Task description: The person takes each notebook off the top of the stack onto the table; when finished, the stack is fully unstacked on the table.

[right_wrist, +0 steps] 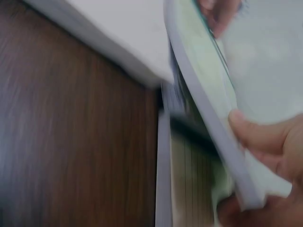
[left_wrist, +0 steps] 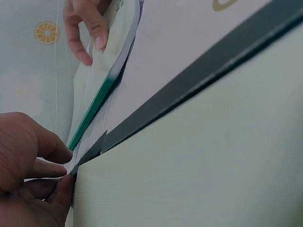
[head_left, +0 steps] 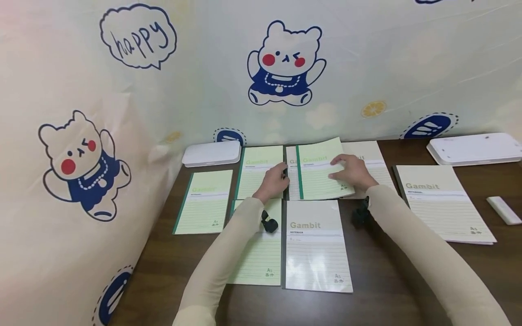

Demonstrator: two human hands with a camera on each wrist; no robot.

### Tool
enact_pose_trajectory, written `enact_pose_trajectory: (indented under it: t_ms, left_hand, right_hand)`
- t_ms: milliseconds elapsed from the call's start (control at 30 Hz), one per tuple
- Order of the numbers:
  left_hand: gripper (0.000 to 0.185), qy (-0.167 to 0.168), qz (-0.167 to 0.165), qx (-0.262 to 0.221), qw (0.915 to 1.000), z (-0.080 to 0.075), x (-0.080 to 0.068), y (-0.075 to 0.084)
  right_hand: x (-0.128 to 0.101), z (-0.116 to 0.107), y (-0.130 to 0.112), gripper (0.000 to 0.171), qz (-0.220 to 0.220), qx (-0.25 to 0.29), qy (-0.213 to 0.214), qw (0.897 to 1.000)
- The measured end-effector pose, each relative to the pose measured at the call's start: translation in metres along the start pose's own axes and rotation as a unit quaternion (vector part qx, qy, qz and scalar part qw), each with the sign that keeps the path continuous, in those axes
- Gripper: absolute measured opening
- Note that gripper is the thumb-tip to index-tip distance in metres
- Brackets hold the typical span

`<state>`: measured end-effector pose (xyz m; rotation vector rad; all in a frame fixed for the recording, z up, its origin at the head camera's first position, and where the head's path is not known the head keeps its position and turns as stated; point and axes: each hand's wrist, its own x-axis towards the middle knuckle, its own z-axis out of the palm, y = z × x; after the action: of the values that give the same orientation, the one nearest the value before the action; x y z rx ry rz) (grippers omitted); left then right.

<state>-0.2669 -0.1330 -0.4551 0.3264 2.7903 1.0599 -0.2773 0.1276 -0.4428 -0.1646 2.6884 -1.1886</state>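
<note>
My right hand (head_left: 354, 173) pinches the right edge of a light green notebook (head_left: 320, 170) with a green spine, thumb on the cover and fingers under it. The notebook's right side is raised and tilted; it overlaps a white notebook (head_left: 292, 181) on its left and another white notebook (head_left: 369, 158) on its right. At the left white notebook's dark spine is my left hand (head_left: 274, 182), its thumb and fingertips pinching that edge in the left wrist view. Another green notebook (head_left: 258, 165) lies under and beside this hand. The right wrist view is blurred.
In front lie a green notebook (head_left: 261, 258) and a white notebook (head_left: 316, 253). A smaller green notebook (head_left: 203, 203) lies left, a white notebook (head_left: 442, 203) right. White flat cases (head_left: 212, 154) (head_left: 477, 148) stand at the back corners. A small white bar (head_left: 504, 210) lies far right.
</note>
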Motion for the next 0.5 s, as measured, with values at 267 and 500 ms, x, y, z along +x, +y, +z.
enact_pose_trajectory:
  t_ms: [267, 500]
  left_hand:
    - [0.052, -0.01, 0.007, 0.04, 0.9991, -0.001, 0.001, 0.001]
    - [0.055, -0.014, 0.003, 0.055, 0.9984, 0.0, 0.003, 0.002]
  right_hand:
    - [-0.023, -0.022, 0.015, 0.036, 0.03, 0.106, 0.015, 0.994]
    - [-0.06, -0.046, 0.027, 0.041, 0.038, 0.12, 0.062, 0.99]
